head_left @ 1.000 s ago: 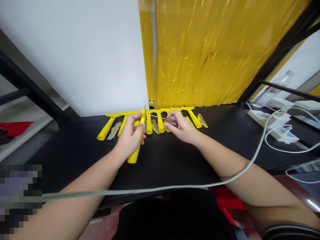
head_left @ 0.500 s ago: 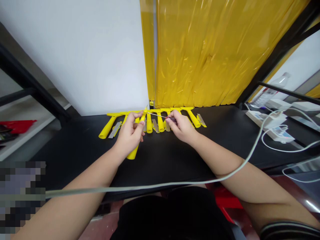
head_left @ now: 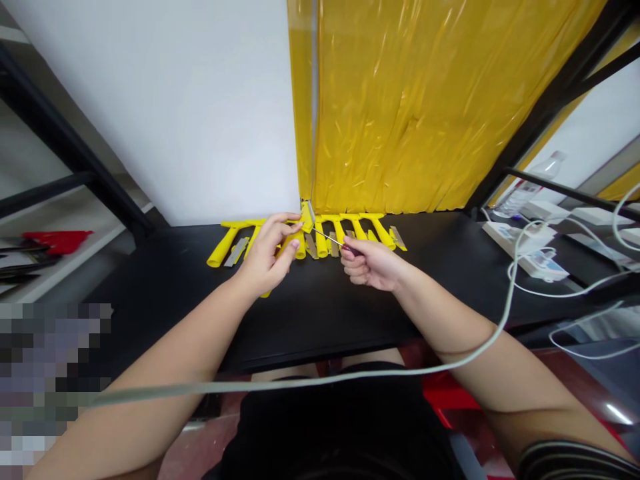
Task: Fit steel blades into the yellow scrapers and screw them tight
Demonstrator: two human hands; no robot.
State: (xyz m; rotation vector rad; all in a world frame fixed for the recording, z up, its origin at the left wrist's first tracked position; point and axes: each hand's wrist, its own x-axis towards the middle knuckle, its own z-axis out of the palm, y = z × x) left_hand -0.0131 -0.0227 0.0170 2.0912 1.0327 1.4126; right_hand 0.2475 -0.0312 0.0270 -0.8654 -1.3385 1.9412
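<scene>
My left hand (head_left: 273, 257) is closed around the handle of a yellow scraper (head_left: 307, 217), whose head with a metal blade edge points up toward the back wall. Below the hand only the handle's lower tip shows; the palm hides the rest. In the fist of my right hand (head_left: 373, 263) is a screwdriver (head_left: 327, 237) with a dark red handle. Its thin shaft points left, and the tip meets or nearly meets the scraper head. Behind both hands lies a row of several yellow T-shaped handles (head_left: 221, 250), with flat blade pieces (head_left: 236, 253) between them.
The black tabletop (head_left: 320, 327) backs onto a white panel (head_left: 200, 120) and yellow plastic sheeting (head_left: 400, 120). Right of my arm are a power strip (head_left: 530, 253) and a plastic bottle (head_left: 533, 183). A pale cable (head_left: 350, 377) crosses in front of both forearms.
The scraper has turned so its bladed head now faces me. My left fingers have loosened and extended along it, and the right hand has turned with the screwdriver, its shaft now sloping more steeply.
</scene>
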